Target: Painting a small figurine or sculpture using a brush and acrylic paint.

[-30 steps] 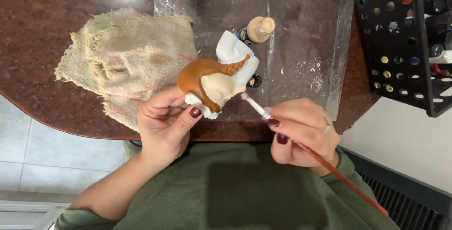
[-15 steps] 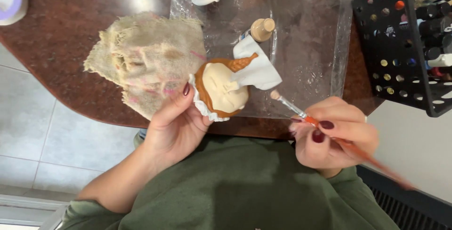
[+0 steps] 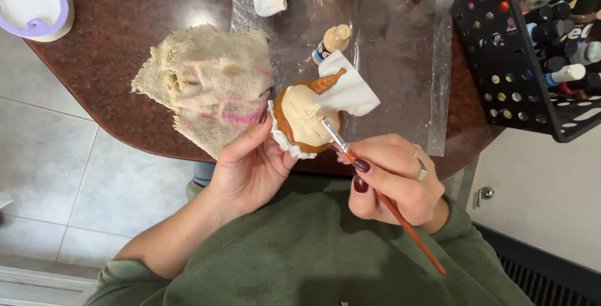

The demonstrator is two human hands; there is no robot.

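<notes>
My left hand [image 3: 250, 165] cups the ceramic figurine [image 3: 307, 118]; my right hand [image 3: 394, 181] pinches the paintbrush [image 3: 375, 193], tip on its cream middle. The brown looks done, though the white frilled edge, I think, remains bare.

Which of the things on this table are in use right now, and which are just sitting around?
In use:
left hand holding ceramic figurine
right hand holding paintbrush, tip on the figurine

Lying about:
stained rag
small paint bottle
plastic sheet
black bottle rack
</notes>
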